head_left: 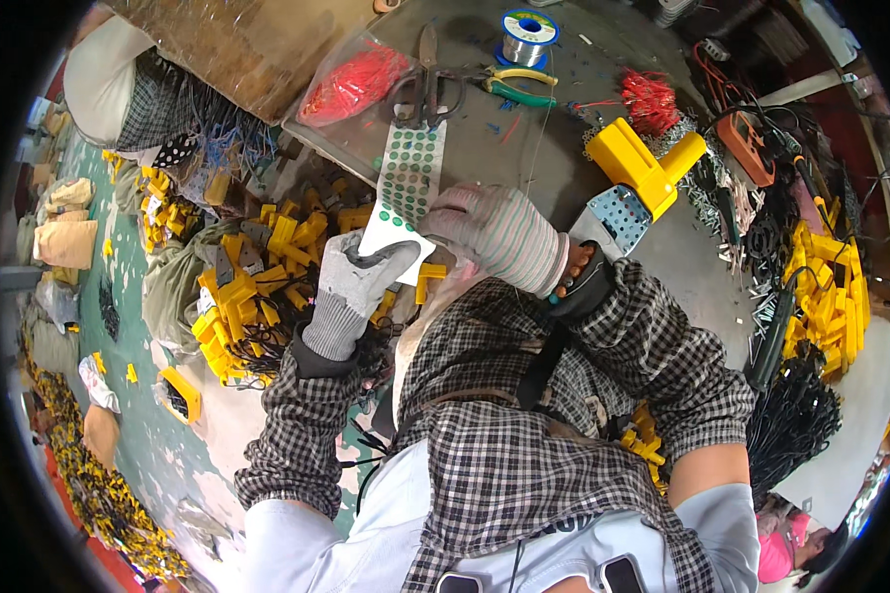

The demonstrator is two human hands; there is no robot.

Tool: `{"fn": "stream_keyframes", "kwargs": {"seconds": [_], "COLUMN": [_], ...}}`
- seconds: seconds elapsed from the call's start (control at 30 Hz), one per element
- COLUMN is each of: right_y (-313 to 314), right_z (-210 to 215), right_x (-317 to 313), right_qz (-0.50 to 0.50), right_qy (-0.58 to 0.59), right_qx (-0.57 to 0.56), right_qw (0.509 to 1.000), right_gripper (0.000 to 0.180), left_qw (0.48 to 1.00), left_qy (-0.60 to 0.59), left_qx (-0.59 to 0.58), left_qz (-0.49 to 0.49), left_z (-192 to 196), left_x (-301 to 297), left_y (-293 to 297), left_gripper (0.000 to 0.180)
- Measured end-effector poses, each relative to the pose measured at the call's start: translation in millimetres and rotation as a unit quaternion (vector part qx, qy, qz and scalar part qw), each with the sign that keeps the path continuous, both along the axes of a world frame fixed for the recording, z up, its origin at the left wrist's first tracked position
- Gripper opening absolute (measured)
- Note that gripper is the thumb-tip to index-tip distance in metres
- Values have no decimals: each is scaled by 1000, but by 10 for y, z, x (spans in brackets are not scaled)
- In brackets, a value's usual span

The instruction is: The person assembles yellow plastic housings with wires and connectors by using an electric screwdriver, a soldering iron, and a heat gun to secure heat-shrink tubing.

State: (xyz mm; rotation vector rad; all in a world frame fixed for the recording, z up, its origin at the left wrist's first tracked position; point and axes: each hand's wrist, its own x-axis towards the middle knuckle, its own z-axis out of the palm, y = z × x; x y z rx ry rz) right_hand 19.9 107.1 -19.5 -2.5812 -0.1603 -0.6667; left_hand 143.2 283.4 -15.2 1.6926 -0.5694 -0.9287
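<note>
My left hand (361,287), in a grey glove, grips the lower end of a white sheet of round green stickers (411,166). The sheet slants up and away, its far end on the grey tabletop beside the scissors. At the sheet's right edge my right hand (494,232), in a striped glove, has its fingers curled together. Its fingertips touch the sheet, and whatever they pinch is hidden. Right of that hand lies a yellow plastic housing (631,170) with a blue-grey circuit board (618,219) at its near end.
Scissors (427,84), a bag of red wires (356,84), a solder spool (526,38) and green-handled pliers (520,85) lie at the back. Red wires (649,97) and an orange meter (745,146) sit farther right. Yellow housings (237,306) pile up at left; others (829,296) lie right.
</note>
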Motion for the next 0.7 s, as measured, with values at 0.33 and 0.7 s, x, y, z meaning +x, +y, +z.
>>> {"fn": "stream_keyframes", "kwargs": {"seconds": [0.33,0.7], "right_y": [91,106], "right_z": [-21,-3], "right_x": [0,-21], "right_qz": [-36,-32], "right_qy": [42,104], "right_qx": [108,-78], "right_qw": [993,991], "right_gripper": [24,25], "left_qw": [999,998], "left_qy": [52,52], "left_qx": [-3,-31], "left_qz": [5,13], "left_z": [-68,-50], "left_x": [32,-16], "left_y": [-18,-52], "left_gripper": [33,31]}}
